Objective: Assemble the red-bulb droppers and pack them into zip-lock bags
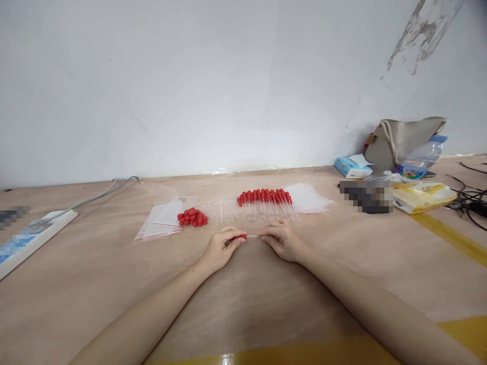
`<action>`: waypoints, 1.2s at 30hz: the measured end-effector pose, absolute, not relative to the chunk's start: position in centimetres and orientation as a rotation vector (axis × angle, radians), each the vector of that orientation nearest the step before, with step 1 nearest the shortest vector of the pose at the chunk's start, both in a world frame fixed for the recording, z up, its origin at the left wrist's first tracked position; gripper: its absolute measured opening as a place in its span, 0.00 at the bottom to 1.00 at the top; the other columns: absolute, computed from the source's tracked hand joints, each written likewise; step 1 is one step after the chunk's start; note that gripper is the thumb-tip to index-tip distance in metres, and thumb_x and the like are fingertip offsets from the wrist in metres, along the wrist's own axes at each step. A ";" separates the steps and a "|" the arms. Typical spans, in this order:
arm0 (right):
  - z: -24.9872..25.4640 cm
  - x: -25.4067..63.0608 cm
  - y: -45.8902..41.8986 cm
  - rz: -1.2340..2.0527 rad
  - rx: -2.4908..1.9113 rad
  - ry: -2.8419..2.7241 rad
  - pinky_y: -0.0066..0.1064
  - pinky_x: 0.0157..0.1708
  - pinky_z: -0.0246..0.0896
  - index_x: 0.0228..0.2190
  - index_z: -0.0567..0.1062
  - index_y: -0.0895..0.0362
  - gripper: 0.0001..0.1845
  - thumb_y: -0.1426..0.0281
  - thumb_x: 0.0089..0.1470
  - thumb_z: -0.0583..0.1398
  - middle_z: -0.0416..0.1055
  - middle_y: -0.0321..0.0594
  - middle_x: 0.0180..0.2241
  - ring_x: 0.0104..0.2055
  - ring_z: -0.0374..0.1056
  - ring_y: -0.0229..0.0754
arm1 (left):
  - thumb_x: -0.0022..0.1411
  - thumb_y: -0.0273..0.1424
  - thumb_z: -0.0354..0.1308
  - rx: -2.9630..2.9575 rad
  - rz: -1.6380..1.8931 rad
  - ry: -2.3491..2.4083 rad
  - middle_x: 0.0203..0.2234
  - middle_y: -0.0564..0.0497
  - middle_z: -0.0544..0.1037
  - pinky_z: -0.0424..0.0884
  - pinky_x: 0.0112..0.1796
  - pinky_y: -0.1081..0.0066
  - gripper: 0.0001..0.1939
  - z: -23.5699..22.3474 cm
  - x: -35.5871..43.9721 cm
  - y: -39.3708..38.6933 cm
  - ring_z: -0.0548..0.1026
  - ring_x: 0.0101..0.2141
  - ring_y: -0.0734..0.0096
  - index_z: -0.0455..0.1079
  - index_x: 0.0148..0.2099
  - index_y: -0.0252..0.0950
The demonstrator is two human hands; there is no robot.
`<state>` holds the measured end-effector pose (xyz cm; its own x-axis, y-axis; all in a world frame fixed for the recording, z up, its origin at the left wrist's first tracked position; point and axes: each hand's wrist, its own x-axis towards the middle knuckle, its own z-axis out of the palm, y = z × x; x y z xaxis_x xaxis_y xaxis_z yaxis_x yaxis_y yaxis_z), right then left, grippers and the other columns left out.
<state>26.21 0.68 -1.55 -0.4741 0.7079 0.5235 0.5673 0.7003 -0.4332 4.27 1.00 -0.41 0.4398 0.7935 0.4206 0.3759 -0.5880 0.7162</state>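
Observation:
Just in front of the rows, my left hand [220, 247] pinches a red rubber dropper bulb [242, 236]. From its open end a thin clear dropper tube [252, 236] runs level to my right hand [284, 242], whose fingertips grip the other end. Whether the tube sits inside the bulb or only touches it is too small to tell. Beyond my left hand lies a heap of loose red bulbs [192, 217]. Clear tubes [220, 210] lie side by side in the middle. To their right is a row of droppers with red bulbs [264, 196] on their far ends.
Clear zip bags [162, 220] lie left of the bulbs, and more bags [310, 197] lie right of the droppers. A power strip [41, 235] is at the left. Tissue packs [353, 166], a canvas bag [407, 142] and black cables [472, 197] are at the right.

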 end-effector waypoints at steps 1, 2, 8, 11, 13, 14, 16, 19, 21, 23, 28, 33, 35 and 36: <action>-1.6 26.3 0.8 0.256 -0.962 -2.223 0.37 0.40 0.50 0.35 0.72 0.53 0.09 0.71 0.54 0.53 0.71 0.37 0.30 0.32 0.64 0.37 | 0.59 0.32 0.52 2.180 1.011 0.961 0.31 0.48 0.73 0.67 0.35 0.71 0.10 -0.3 4.2 0.8 0.71 0.33 0.70 0.72 0.40 0.36; -1.6 26.4 0.8 0.249 -0.959 -2.234 0.37 0.40 0.49 0.35 0.73 0.52 0.10 0.72 0.54 0.53 0.71 0.36 0.31 0.32 0.65 0.37 | 0.59 0.32 0.52 2.197 0.987 0.948 0.31 0.48 0.73 0.67 0.34 0.71 0.10 -0.3 4.2 0.7 0.71 0.33 0.71 0.72 0.40 0.36; -1.4 26.3 0.4 0.112 -0.970 -2.243 0.35 0.38 0.47 0.35 0.73 0.51 0.11 0.72 0.54 0.53 0.71 0.36 0.30 0.30 0.64 0.35 | 0.60 0.32 0.51 2.263 0.942 0.944 0.30 0.48 0.73 0.66 0.32 0.73 0.10 -0.1 4.1 0.3 0.70 0.30 0.72 0.72 0.39 0.36; -1.2 26.0 0.1 0.035 -0.972 -2.251 0.34 0.36 0.46 0.35 0.73 0.52 0.11 0.71 0.55 0.52 0.71 0.37 0.29 0.29 0.63 0.35 | 0.60 0.33 0.51 2.277 0.951 0.967 0.30 0.48 0.73 0.66 0.31 0.73 0.11 -0.2 4.1 0.3 0.70 0.29 0.72 0.72 0.38 0.36; -1.0 25.8 -0.2 -0.006 -0.971 -2.270 0.34 0.35 0.45 0.34 0.74 0.53 0.12 0.72 0.55 0.51 0.70 0.37 0.27 0.27 0.61 0.35 | 0.60 0.33 0.51 2.304 0.938 0.964 0.29 0.49 0.73 0.66 0.30 0.73 0.11 -0.1 4.1 0.3 0.70 0.29 0.73 0.72 0.38 0.36; -0.9 25.7 -0.3 -0.023 -0.972 -2.279 0.34 0.34 0.45 0.33 0.73 0.54 0.12 0.72 0.55 0.51 0.69 0.37 0.26 0.27 0.60 0.35 | 0.60 0.33 0.51 2.319 0.929 0.958 0.28 0.49 0.73 0.66 0.30 0.73 0.11 -0.1 4.1 0.3 0.70 0.29 0.73 0.72 0.38 0.36; -0.9 25.4 -0.4 -0.043 -0.977 -2.290 0.34 0.34 0.44 0.31 0.73 0.56 0.12 0.72 0.55 0.50 0.69 0.37 0.25 0.25 0.59 0.35 | 0.60 0.33 0.51 2.343 0.912 0.947 0.28 0.49 0.73 0.65 0.30 0.73 0.11 0.0 4.1 0.2 0.69 0.28 0.73 0.72 0.37 0.35; -1.0 25.1 -0.5 -0.026 -0.989 -2.288 0.33 0.33 0.43 0.29 0.72 0.56 0.11 0.73 0.54 0.50 0.68 0.36 0.24 0.25 0.59 0.34 | 0.60 0.33 0.51 2.350 0.901 0.948 0.28 0.49 0.72 0.65 0.30 0.73 0.10 0.1 4.1 0.2 0.69 0.28 0.73 0.72 0.37 0.35; -1.1 24.9 -0.6 -0.013 -0.991 -2.293 0.32 0.33 0.43 0.28 0.71 0.56 0.10 0.73 0.54 0.50 0.68 0.36 0.24 0.25 0.59 0.34 | 0.60 0.33 0.50 2.353 0.890 0.935 0.27 0.49 0.72 0.65 0.30 0.73 0.11 0.1 4.1 0.2 0.69 0.28 0.73 0.72 0.37 0.35; -1.2 24.9 -0.6 -0.008 -0.996 -2.299 0.32 0.33 0.43 0.28 0.71 0.56 0.10 0.73 0.54 0.50 0.68 0.36 0.24 0.25 0.59 0.34 | 0.60 0.34 0.50 2.353 0.885 0.919 0.27 0.49 0.72 0.65 0.30 0.73 0.11 0.0 4.1 0.3 0.69 0.28 0.73 0.72 0.37 0.35; -0.5 24.7 -0.6 -0.036 -0.975 -2.340 0.32 0.33 0.44 0.30 0.72 0.56 0.10 0.73 0.55 0.50 0.68 0.36 0.24 0.25 0.60 0.34 | 0.61 0.33 0.50 2.392 0.862 0.883 0.28 0.48 0.72 0.65 0.31 0.73 0.11 0.2 3.7 0.8 0.69 0.28 0.72 0.72 0.38 0.36; 0.5 24.7 -1.0 -0.184 -0.996 -2.410 0.32 0.33 0.45 0.27 0.73 0.56 0.10 0.72 0.53 0.52 0.70 0.39 0.24 0.28 0.62 0.37 | 0.60 0.31 0.50 2.440 0.898 0.930 0.32 0.49 0.71 0.65 0.33 0.72 0.11 0.4 3.3 1.2 0.68 0.31 0.72 0.69 0.44 0.38; 0.4 25.1 -0.8 -0.199 -1.084 -2.371 0.33 0.33 0.47 0.25 0.73 0.57 0.10 0.71 0.52 0.53 0.71 0.40 0.24 0.29 0.64 0.39 | 0.59 0.31 0.51 2.412 0.917 1.037 0.33 0.49 0.69 0.66 0.32 0.72 0.17 0.2 3.2 1.3 0.67 0.29 0.73 0.63 0.51 0.39; 0.4 25.5 -0.6 -0.176 -1.152 -2.313 0.33 0.34 0.47 0.24 0.73 0.57 0.10 0.71 0.52 0.53 0.72 0.40 0.24 0.29 0.64 0.39 | 0.58 0.31 0.52 2.393 0.917 1.090 0.33 0.50 0.69 0.66 0.31 0.72 0.20 0.1 3.2 1.3 0.67 0.28 0.73 0.61 0.53 0.39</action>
<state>25.45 -0.56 0.36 -0.4849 0.7002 0.5240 0.7713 0.6248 -0.1212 3.23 1.30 0.09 0.4935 0.7664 0.4111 0.5365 -0.6403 0.5497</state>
